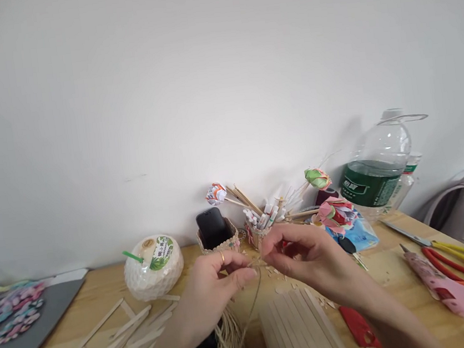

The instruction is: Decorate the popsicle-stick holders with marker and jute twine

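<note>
My left hand [216,279] pinches a thin strand of twine [256,297] between thumb and fingers. Close beside it, my right hand [299,247] has its fingertips closed on the same strand. The twine runs down to a twine ball [230,347] with a dark core, partly covered by my left forearm. Below my right hand lies a flat panel of pale wooden sticks [302,328] set side by side. Loose craft sticks [120,332] are scattered left of my left arm.
Behind my hands stand a small box holding a black phone [213,226] and a holder of white pens [268,214]. A wrapped coconut [154,266] is at left. Paper flowers [337,212], a large water bottle [376,169], a pink glue gun [446,289] and red-handled pliers [456,266] occupy the right.
</note>
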`<state>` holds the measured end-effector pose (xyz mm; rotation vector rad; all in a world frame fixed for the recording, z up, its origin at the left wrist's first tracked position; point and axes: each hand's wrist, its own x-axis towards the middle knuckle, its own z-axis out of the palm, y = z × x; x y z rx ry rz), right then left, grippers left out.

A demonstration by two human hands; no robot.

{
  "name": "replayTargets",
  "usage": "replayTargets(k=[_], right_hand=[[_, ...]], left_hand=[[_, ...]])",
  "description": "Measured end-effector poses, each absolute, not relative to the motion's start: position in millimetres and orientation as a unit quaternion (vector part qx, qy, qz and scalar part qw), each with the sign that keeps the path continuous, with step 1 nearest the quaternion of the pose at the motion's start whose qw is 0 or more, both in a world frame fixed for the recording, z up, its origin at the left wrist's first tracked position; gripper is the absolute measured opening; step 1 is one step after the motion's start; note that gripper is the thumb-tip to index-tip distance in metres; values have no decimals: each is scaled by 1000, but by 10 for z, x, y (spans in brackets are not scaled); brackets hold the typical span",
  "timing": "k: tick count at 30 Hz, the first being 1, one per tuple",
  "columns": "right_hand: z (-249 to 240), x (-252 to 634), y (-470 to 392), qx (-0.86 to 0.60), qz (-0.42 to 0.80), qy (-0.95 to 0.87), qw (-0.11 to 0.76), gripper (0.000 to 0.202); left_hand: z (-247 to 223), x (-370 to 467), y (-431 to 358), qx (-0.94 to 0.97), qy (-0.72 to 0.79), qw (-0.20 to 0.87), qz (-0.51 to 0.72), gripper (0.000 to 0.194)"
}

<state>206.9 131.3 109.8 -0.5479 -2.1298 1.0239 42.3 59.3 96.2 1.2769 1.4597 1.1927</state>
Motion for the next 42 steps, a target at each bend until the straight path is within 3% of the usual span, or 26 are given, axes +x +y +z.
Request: replayTargets(k=[7,11,21,27,33,39,42], right_hand=[[1077,2079,1253,-181,66,-919,344,25],[1038,2093,1235,-179,16,-929,324,26],[1009,2082,1301,-176,187,-919,299,12],[1021,2035,1333,-250,206,-887,328,13],[948,1949,1390,-268,430,-767,394,9],[892,1934,1516,-255,602,-531,540,26],[931,1931,1506,-212,679,-480,513,27]], left_hand=[[1009,412,572,531,563,402,489,11],[1006,409,585,522,559,409,498,10],[954,420,567,517,554,388,525,10],[945,464,577,507,566,395,517,10],[935,489,576,530,581,377,489,14],[882,517,580,544,591,373,464,18],[854,547,590,537,584,388,469,17]])
